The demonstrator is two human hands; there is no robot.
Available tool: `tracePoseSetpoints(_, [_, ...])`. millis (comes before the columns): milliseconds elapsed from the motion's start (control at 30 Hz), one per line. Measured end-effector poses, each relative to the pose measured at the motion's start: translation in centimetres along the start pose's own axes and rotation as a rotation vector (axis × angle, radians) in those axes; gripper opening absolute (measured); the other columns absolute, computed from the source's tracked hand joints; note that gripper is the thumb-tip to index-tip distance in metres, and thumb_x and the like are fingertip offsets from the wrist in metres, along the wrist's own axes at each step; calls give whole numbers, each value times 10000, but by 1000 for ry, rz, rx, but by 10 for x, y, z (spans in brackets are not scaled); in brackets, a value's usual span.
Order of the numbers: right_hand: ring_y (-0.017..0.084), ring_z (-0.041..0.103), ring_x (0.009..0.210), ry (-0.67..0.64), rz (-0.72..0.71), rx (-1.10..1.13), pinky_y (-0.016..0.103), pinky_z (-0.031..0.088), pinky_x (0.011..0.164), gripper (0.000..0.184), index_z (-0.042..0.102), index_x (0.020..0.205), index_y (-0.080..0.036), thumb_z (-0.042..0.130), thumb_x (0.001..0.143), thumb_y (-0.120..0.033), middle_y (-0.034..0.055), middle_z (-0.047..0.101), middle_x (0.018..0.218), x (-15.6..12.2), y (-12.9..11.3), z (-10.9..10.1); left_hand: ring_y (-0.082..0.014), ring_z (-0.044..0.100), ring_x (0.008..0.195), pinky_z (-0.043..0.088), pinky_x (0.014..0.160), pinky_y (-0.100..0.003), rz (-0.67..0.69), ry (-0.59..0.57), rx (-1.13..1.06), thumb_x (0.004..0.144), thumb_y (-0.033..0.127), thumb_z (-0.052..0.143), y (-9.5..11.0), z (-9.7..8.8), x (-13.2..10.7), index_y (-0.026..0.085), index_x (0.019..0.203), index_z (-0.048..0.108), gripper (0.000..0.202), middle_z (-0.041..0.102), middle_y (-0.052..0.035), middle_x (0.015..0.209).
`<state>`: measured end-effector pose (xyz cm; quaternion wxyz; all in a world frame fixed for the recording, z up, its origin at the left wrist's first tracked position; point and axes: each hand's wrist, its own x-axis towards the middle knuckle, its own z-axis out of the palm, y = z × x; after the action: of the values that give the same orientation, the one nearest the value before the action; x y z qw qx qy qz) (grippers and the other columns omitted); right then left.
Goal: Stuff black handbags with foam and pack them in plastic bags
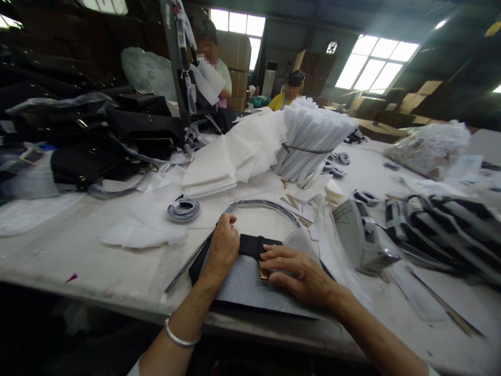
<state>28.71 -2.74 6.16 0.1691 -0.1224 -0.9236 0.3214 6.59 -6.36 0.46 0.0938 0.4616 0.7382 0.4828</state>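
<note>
Two hands on one dark bag, partly covered

Work state: the bag lies flat at the table's near edge. A grey sheet covers most of its front, and its handle, sleeved in grey wrap, arches out on the far side. Judged from this, handle and front covering are done. The gold clasp shows partly bare beside the right fingers, and no outer wrapping encloses the bag, so covering looks incomplete.

Grip: left hand has fingers curled at the bag's upper left corner; cannot tell whether they pinch anything. Right hand lies palm down, fingers extended and slightly spread over the clasp area, not closed around it.

Surface: pale table, cluttered. Left of and beyond the bag, a wrapped coil; farther left, a heap of black bags. Beyond the bag, loose white sheets and a tied white bundle. Right of the bag, a grey dispenser-like device; farther right, dark wrapped items.

Room: well beyond the bag, two people, one in a pale top, one in a yellow top; stacked cartons and bright windows behind.
</note>
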Motion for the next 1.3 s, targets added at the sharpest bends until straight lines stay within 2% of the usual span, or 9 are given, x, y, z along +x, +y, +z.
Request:
tracePoseSetpoints(300, [253,583,1210,58,84,35,401,480,1037,278,741,1061,-244,745,821,-384,79,707,1151,0,3,8,-218,630,979,504,950,-431,28,2,-12,761,20,387,0,1,-2,204,928,492,270,632,-82,958])
tracePoseSetpoints(700, [278,586,1188,35,261,2,429,491,992,297,745,981,-280,844,704,-322,56,706,1113,5,4,13,-199,631,980,508,960,-414,51,-11,-59,768,25,400,-2,2,-4,199,991,513,304,629,-71,991])
tracePoseSetpoints(867, [262,601,1150,44,276,-53,404,501,980,275,744,985,-292,830,724,-302,47,689,1127,4,2,20,-203,632,974,518,937,-415,82,-2,-90,794,65,429,2,1,-3,185,996,534,258,635,-78,995])
tracePoseSetpoints(967, [251,615,1111,44,237,-73,390,513,954,257,744,997,-310,809,752,-270,41,672,1145,4,-1,21,-189,630,980,533,899,-360,150,5,-134,859,156,460,12,-11,-3,184,999,554,171,636,-74,1030])
tracePoseSetpoints(1033, [245,621,1089,47,223,-87,388,516,938,221,749,971,-312,798,764,-254,41,663,1147,3,-3,21,-169,630,944,527,878,-318,231,-67,-167,905,214,468,24,-27,-8,193,967,576,126,645,-50,988])
tracePoseSetpoints(1133, [232,626,1070,59,229,-90,377,511,938,181,752,937,-298,794,767,-252,37,658,1136,2,-4,21,-146,632,851,515,818,-268,364,-391,-136,939,238,488,40,-52,-31,210,907,610,130,655,-14,878])
tracePoseSetpoints(1200, [226,623,1078,62,239,-70,368,503,951,182,751,934,-291,797,763,-251,35,659,1120,2,-3,20,-151,639,875,517,807,-259,479,-562,-39,925,213,530,45,-62,-54,222,930,630,101,670,-15,916])
tracePoseSetpoints(1233, [223,620,1082,60,233,-56,365,497,960,183,751,939,-290,794,766,-250,34,659,1110,3,-2,19,-161,643,884,525,800,-267,553,-563,10,910,205,554,44,-64,-66,225,959,636,98,676,-21,935])
tracePoseSetpoints(1300, [207,617,1076,42,199,-37,350,487,972,169,751,955,-292,766,796,-237,30,659,1094,4,0,17,-184,650,916,542,809,-298,662,-482,95,906,203,565,39,-63,-86,213,1069,628,174,684,-50,994])
